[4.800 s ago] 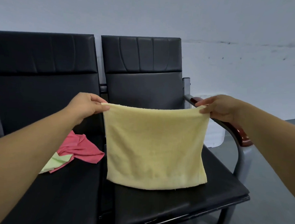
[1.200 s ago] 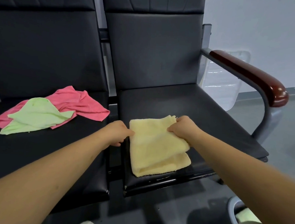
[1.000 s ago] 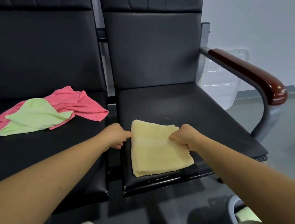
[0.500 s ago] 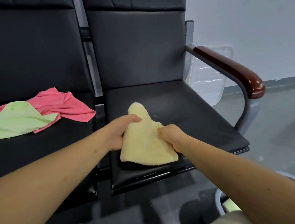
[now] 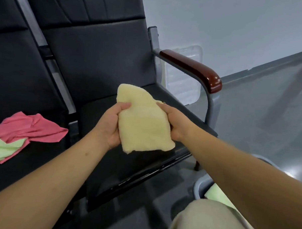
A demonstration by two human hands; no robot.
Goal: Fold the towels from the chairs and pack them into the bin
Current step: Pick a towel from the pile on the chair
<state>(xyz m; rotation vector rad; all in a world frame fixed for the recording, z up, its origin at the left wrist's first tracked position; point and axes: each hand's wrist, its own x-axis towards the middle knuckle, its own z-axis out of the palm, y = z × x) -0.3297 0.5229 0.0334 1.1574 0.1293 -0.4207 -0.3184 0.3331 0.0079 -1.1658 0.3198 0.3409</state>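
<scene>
A knee point(image 5: 209, 220) and the right forearm point(image 5: 248, 170) are hiding most of the grey bin point(image 5: 199, 187); only some rim and a strip of pale green cloth point(image 5: 216, 195) inside are showing. Over the black seat point(image 5: 144, 171), the left hand point(image 5: 110, 124) and right hand point(image 5: 176, 124) are gripping the folded yellow towel point(image 5: 142, 126) from either side, wrapping partly out of sight behind it. On the next chair point(image 5: 32, 169) a pink towel point(image 5: 30, 128) is lying partly under a green towel point(image 5: 0, 149) cut by the frame edge. The armrest point(image 5: 192, 69) is crossing a blurry clear plastic thing point(image 5: 182, 84).
</scene>
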